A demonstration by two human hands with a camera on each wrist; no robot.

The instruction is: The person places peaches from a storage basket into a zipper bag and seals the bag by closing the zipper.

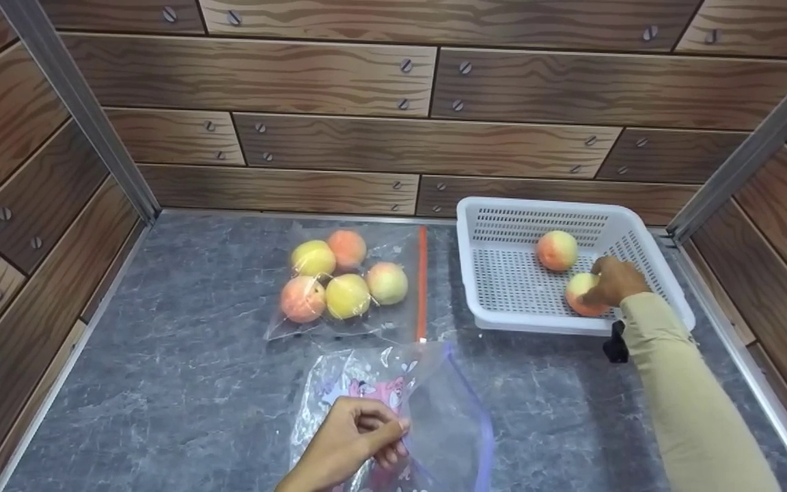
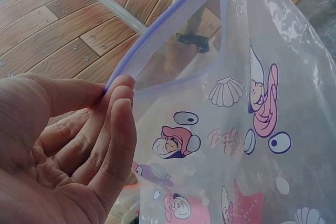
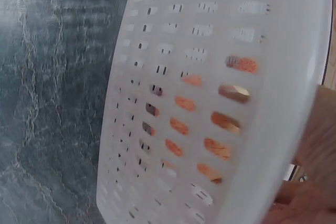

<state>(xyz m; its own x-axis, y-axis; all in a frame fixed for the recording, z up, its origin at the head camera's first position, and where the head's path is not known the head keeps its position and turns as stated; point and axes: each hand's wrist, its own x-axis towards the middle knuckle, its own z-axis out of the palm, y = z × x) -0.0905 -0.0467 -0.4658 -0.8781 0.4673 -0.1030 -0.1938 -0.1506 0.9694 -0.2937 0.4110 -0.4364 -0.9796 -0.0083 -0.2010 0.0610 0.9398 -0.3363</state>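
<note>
My left hand [image 1: 352, 437] pinches the edge of a clear zip bag [image 1: 451, 427] with a purple seal strip. Pink shells and cartoon figures are printed on it; in the left wrist view its purple mouth [image 2: 157, 27] gapes beside my thumb and fingertips. Inside a white plastic basket [image 1: 472, 280] at the right, my right hand [image 1: 619, 281] grips a yellow-red peach [image 1: 581, 301] from above. A second peach [image 1: 557, 251] lies just behind it. From the right wrist, the slotted basket wall [image 3: 184, 40] hides most of the gripped peach, and orange shows through the slots.
Another clear bag [image 1: 400, 324] with an orange-red strip lies flat left of the basket, with several peaches [image 1: 348, 296] inside. Wood-patterned panels [image 1: 339, 140] close off the back and both sides of the grey marbled tabletop [image 1: 161, 383].
</note>
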